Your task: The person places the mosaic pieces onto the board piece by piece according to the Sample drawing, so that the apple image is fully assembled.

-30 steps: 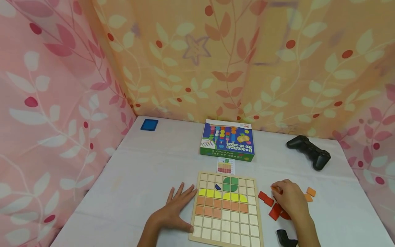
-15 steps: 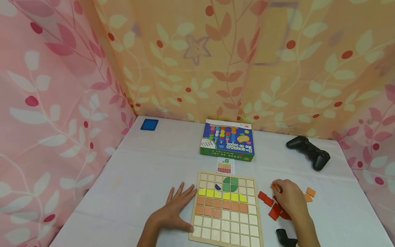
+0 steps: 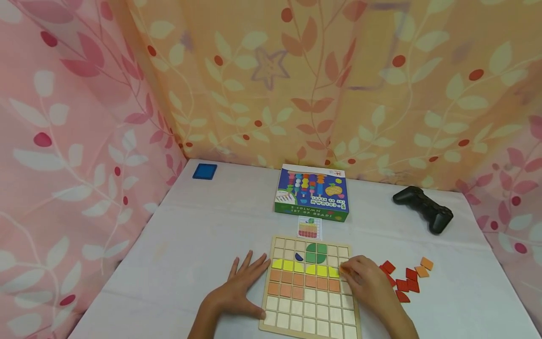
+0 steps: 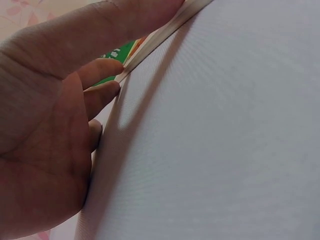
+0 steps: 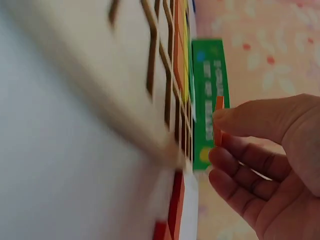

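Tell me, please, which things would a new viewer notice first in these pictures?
Perhaps the wooden grid board first, on the white table, with rows of yellow tiles and orange tiles. Then the left hand, touching the board's left edge, and the right hand, pinching an orange tile over its right side. Beyond lies a bright blue-green box.

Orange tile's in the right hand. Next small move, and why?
I'd probably move the right hand left over the board and lower the orange tile into the bare square just right of the lower orange row: that row shows three tiles, while the upper orange row shows six. The left hand rests at the board's left edge.
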`<state>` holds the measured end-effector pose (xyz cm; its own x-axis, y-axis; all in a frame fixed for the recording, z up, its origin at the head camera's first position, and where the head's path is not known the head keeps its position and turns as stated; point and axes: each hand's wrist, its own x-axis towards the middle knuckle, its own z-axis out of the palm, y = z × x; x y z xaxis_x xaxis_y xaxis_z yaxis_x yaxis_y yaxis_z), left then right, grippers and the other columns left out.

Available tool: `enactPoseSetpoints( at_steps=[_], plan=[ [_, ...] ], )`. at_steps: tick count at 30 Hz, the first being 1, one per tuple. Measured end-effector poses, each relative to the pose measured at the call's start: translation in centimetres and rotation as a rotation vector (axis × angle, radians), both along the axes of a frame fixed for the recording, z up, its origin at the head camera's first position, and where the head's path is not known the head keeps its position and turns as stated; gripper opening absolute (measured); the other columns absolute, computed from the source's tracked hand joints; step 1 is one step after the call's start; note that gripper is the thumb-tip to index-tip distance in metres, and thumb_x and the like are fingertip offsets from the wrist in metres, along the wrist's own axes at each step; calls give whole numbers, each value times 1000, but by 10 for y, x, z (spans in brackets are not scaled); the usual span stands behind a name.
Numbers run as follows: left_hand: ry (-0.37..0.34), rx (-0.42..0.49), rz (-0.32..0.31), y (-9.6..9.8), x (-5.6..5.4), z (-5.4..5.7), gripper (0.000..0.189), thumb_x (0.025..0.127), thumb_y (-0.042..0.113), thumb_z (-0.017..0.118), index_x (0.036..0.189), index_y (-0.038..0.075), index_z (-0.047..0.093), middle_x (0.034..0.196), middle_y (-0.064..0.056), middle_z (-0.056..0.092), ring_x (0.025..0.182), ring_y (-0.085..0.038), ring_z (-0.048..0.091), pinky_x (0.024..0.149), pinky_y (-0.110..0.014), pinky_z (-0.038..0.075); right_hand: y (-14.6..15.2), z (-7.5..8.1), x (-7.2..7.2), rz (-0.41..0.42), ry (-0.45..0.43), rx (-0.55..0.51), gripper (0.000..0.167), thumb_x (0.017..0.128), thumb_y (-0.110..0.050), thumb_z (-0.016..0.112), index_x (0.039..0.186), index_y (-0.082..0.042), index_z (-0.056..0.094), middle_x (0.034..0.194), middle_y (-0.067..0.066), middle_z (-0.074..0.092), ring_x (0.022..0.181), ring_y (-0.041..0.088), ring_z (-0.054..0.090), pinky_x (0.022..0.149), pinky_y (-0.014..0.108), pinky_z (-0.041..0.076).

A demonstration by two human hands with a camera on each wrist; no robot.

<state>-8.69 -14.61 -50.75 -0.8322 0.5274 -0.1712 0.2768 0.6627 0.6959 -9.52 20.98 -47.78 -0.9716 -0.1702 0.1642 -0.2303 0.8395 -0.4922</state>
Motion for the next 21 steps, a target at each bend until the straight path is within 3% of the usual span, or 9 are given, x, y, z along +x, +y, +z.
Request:
enactPoseSetpoints(
  at_steps=[6,11,21],
  plan=[
    [3,3,4,0,0,-1,123,61,57,90,161,24,26,166,-1,19,152,-32,-8,115,-57,-14,-32,-10,18,248,98,-40,20,76,-10,88,92,-19,79,95,-15,61,88,5,55,78,26,57],
    [7,6,8,0,-1,-1,123,60,57,90,160,24,27,166,-1,20,152,-32,-7,115,-58,-13,-48,-21,25,439,112,-59,18,78,-6,83,85,-21,75,95,-15,59,88,7,55,78,28,56],
    [-1,5,7,1,-1,-1,121,62,57,89,160,24,27,166,0,19,152,-32,-8,115,-58,-14,-56,-18,24,476,140,-68,19,76,-3,85,81,-18,74,88,-14,61,82,7,56,74,29,55]
  ],
)
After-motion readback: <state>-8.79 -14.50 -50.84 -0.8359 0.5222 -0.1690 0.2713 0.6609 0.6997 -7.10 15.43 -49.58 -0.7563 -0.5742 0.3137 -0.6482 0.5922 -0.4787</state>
